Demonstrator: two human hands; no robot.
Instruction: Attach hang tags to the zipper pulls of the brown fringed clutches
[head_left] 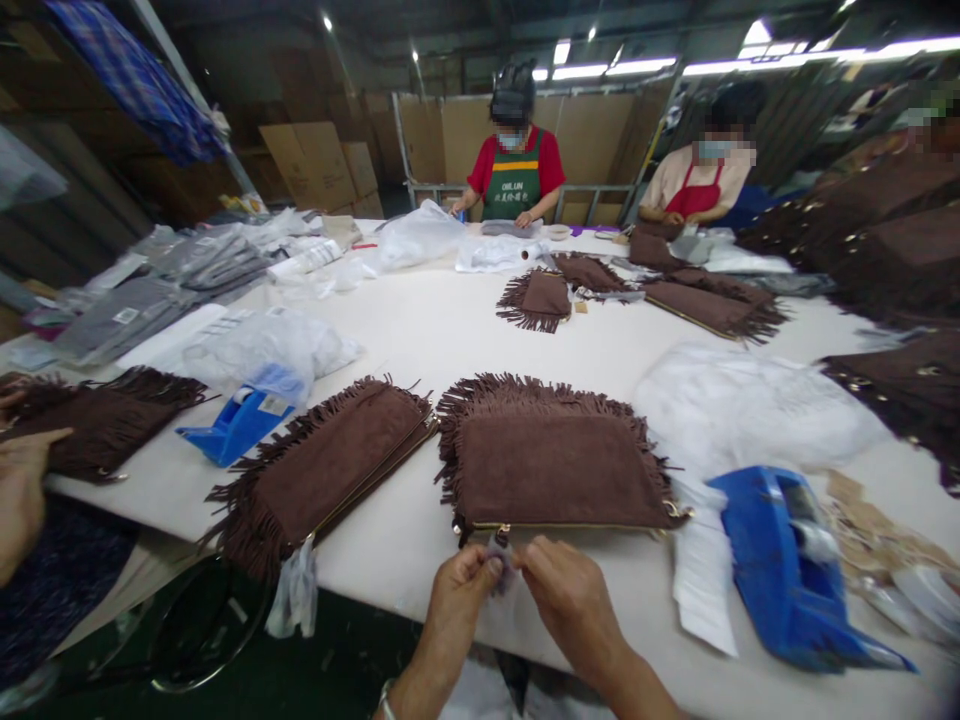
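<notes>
In front of me lies a brown fringed pouch [555, 465] with its zipper edge toward me. A small wrapped zipper pull [500, 545] hangs from that edge over the table. My left hand [461, 590] pinches the pull from the left. From the right, my right hand [562, 585] is closed at the same spot; what its fingertips hold is partly hidden. A second brown fringed pouch [337, 455] lies tilted to the left, with clear plastic [295, 590] wrapped about its hanging pull.
Blue tape dispensers stand right [780, 560] and left [244, 420]. White sheets [701, 565] and plastic bags [750, 405] lie to the right. A co-worker's hand [22, 490] touches another pouch [112, 425] at far left. Two people work across the white table [420, 330].
</notes>
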